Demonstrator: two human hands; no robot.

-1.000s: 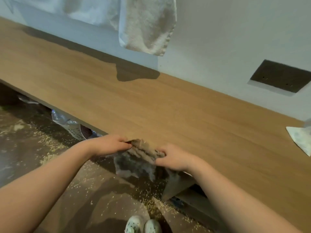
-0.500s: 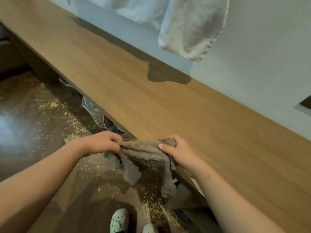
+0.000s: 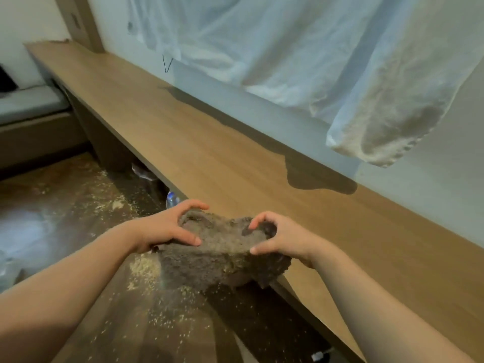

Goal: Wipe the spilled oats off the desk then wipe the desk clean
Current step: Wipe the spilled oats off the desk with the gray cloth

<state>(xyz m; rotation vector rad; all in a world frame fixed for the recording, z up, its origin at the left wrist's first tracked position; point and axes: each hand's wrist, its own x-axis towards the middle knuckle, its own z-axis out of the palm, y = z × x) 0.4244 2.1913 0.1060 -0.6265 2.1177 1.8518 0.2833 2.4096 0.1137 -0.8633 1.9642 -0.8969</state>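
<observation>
A long wooden desk runs from far up-left of the grip, past its far side, and off to the right, with its back edge against a pale wall. Above and beyond the grip a thin white sheet hangs down the wall. A cream terry towel hangs up to the right. Dark shadows lie on the desktop beneath them. Far off to the upper left a wooden post rises by the desk's end. Left of the grip lies a dark glossy floor with a pale glare. Further up-left sits a grey cushioned seat.

Oats on floor (left of desk)
</observation>
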